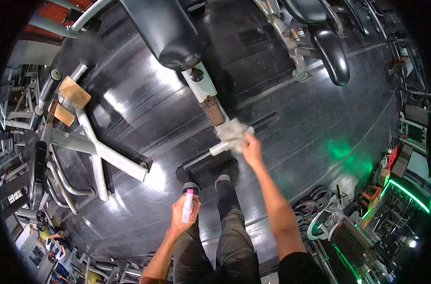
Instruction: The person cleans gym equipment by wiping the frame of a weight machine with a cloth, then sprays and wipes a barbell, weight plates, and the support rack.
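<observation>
My right hand [251, 149] is closed on a pale grey cloth [233, 134], which is smeared by motion. The cloth lies against the light-coloured metal foot of a weight bench, by its crossbar [219, 148]. Above it, a rusty perforated section [212, 110] joins the bench's white post [200, 86], and a black padded seat [166, 31] sits on top. Lower down, near my legs, my left hand [178, 213] grips a spray bottle [187, 207]; its white and pink head shows, while the rest is hidden by the hand and the viewing angle.
A white-framed machine [109, 154] with wooden blocks [74, 93] stands to the left. Another machine with black pads [332, 57] is at upper right. Weight plates [306, 208] and racks line the lower right. My feet [228, 169] are on the dark, shiny floor by the crossbar.
</observation>
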A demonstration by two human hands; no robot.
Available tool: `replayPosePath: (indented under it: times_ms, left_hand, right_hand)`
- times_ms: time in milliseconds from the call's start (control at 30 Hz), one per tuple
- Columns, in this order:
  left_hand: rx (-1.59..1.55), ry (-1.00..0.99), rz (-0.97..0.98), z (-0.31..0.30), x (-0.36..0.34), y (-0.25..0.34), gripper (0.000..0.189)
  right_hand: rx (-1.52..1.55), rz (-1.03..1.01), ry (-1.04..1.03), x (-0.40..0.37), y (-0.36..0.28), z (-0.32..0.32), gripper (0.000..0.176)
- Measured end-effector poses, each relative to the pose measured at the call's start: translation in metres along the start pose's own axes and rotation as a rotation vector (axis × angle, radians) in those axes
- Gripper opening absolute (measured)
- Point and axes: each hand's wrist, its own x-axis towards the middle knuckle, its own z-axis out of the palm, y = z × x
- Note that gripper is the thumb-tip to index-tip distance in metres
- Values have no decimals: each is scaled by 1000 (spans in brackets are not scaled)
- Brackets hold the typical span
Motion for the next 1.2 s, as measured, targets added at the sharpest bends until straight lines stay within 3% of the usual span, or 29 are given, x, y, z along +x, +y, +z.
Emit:
replayPosePath:
  times_ms: [33, 67, 167, 233, 300, 367, 433, 500, 533, 567, 633, 700, 833, 900, 967, 1033, 1100, 1133, 1167, 1200]
  left_hand:
    - [25, -28, 47, 3, 0, 0, 17]
    - [51, -56, 94, 7, 2, -1, 17]
    - [93, -79, 108, 14, 6, 9, 17]
    - [99, -81, 106, 15, 11, 12, 17]
    - [107, -80, 108, 16, 15, 13, 17]
    - [113, -65, 132, 18, 20, 12, 17]
    - [114, -68, 105, 20, 23, 16, 17]
    - [113, -69, 81, 24, 27, 21, 17]
    - [105, -68, 95, 25, 28, 23, 17]
    - [98, -67, 110, 26, 30, 24, 17]
    - [99, -70, 91, 28, 32, 24, 17]
    - [92, -78, 65, 32, 30, 23, 18]
    - [100, -93, 77, 41, 32, 23, 18]
    - [101, -94, 98, 45, 31, 24, 18]
    - [102, -103, 63, 47, 33, 27, 18]
    - [96, -106, 55, 48, 34, 31, 18]
    - [86, -106, 48, 48, 35, 32, 18]
    - [90, -102, 55, 48, 37, 32, 18]
    - [93, -100, 67, 49, 39, 33, 18]
    - [92, -101, 72, 49, 42, 35, 18]
  right_hand:
    - [-77, -11, 21, 19, -9, -25, 32]
    - [-223, -195, 142, 36, 20, -27, 31]
    - [-382, 14, 12, 43, 26, -29, 21]
    - [-550, -138, 130, 20, 34, 12, 20]
    - [-508, -33, 60, -2, 9, 36, 31]
    - [-402, -48, 141, -12, 0, 46, 25]
    - [-209, 171, -150, -18, -11, 38, 28]
    - [103, 205, -248, -29, 1, 42, 33]
    - [50, 240, -305, -33, 4, 34, 37]
    - [52, 241, -303, -29, 9, 26, 37]
    - [242, 186, -104, -16, 23, 7, 34]
    - [68, 28, 107, 12, 26, -32, 31]
    - [-513, -131, 224, 77, 34, -93, 29]
    - [-493, -76, 216, 81, 57, -79, 29]
    - [-705, -79, 195, 69, 62, -42, 27]
    - [-619, -49, 169, 45, 42, -10, 29]
    - [-545, 120, 20, 22, 10, 1, 25]
    - [-479, 57, -85, 11, 7, 7, 25]
    - [-348, 21, -53, 0, 7, 8, 25]
    - [-157, 127, -114, 0, 16, 7, 26]
